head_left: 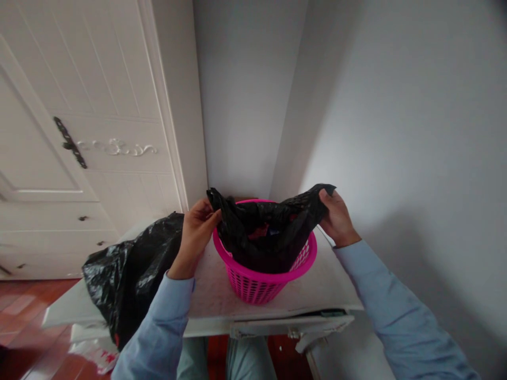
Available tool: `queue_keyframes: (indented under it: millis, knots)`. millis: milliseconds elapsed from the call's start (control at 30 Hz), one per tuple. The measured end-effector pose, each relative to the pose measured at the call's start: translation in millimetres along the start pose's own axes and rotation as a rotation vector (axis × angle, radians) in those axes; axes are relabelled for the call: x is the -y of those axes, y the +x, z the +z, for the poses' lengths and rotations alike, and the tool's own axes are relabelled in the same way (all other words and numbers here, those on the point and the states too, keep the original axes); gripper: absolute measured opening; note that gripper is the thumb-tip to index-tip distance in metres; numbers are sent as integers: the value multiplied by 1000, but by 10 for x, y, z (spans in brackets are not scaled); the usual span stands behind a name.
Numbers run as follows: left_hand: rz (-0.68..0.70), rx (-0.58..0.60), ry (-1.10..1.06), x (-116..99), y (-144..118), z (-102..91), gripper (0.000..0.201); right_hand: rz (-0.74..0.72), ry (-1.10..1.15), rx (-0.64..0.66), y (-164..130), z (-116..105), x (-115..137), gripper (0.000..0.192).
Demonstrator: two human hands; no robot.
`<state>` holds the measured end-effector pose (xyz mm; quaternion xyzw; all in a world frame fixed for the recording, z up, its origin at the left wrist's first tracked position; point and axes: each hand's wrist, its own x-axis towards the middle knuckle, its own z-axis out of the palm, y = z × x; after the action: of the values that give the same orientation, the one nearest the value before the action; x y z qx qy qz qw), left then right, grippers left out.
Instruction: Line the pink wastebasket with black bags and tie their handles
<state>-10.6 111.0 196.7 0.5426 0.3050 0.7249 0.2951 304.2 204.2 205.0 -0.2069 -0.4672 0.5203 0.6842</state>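
Observation:
A pink plastic basket [257,287] with perforated sides stands on a white table. Inside it sits a black plastic bag [273,253], its mouth spread wide above the rim. My left hand [198,229] pinches the bag's left edge, while my right hand [336,216] grips the raised right edge. Some reddish and bluish contents show dimly through the bag's mouth; I cannot make out what they are.
To the left, a second black plastic bag [134,264] drapes over the edge of the white table [212,301]. A white cabinet [166,105] rises behind it, and a grey wall [396,132] stands close on the right. A white-and-red plastic bag [93,352] lies lower left.

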Motion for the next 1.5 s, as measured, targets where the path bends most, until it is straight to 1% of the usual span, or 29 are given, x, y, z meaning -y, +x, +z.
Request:
queue_keyframes:
  millis: [100,233,300,367,400,433,467,567,600,633,667,700,767,800,867,933,1000,1033,1133,1167,1200,1267,1367,1433,1500]
  knots:
    - [-1,-164,-38,15,-62,-99,27,-20,15,-74,14,-151,-4,50]
    - [-60,-405,-129,41,-209,-287,25,-27,-20,-155,28,-481,-99,46]
    - [-109,-463,-204,69,-253,-358,22,-6,-48,-144,14,-612,-164,43]
    - [-147,-486,-273,102,-262,-403,13,21,-41,-128,-14,-690,-216,39]
    - [-163,-489,-300,117,-258,-416,8,34,-22,-127,-32,-711,-236,37]
    - [-177,-485,-328,128,-251,-420,7,49,4,-126,-53,-723,-253,36]
    - [-186,-472,-360,134,-247,-416,14,67,31,-123,-76,-729,-269,36]
    - [-173,-373,-438,127,-272,-357,51,153,84,-89,-163,-747,-333,43]
    - [-161,-331,-436,118,-294,-325,58,191,84,-76,-193,-758,-360,46]
    - [-150,-296,-417,106,-319,-293,59,227,78,-62,-221,-770,-385,50]
    - [-142,-270,-388,92,-343,-262,56,254,70,-49,-244,-783,-404,54]
    - [-135,-254,-358,75,-362,-235,53,266,63,-33,-258,-792,-414,56]
    - [-123,-244,-291,34,-367,-201,56,261,46,13,-257,-785,-392,59]
    - [-122,-246,-243,11,-349,-191,57,251,36,37,-241,-763,-361,60]
    - [-133,-267,-136,-31,-273,-174,49,226,17,65,-181,-676,-274,60]
    - [-134,-321,-103,-66,-163,-141,41,205,14,48,-94,-547,-187,56]
    - [-144,-348,-178,-90,-49,-84,39,193,37,18,4,-412,-131,50]
    - [-168,-332,-237,-98,2,-52,40,191,53,14,52,-357,-120,46]
    - [-320,-210,-399,-104,110,22,51,180,92,35,170,-274,-146,35]
    - [-357,-193,-442,-101,130,33,53,180,97,33,194,-274,-169,32]
    - [-383,-201,-482,-97,145,38,51,190,101,24,208,-285,-195,30]
    - [-421,-255,-566,-90,164,41,45,229,115,2,206,-315,-245,27]
    - [-471,-304,-710,-97,192,67,53,287,161,21,155,-325,-279,27]
    - [-462,-295,-798,-108,221,107,52,282,222,15,121,-281,-255,26]
    - [-441,-265,-841,-110,251,146,48,249,290,-11,107,-199,-193,28]
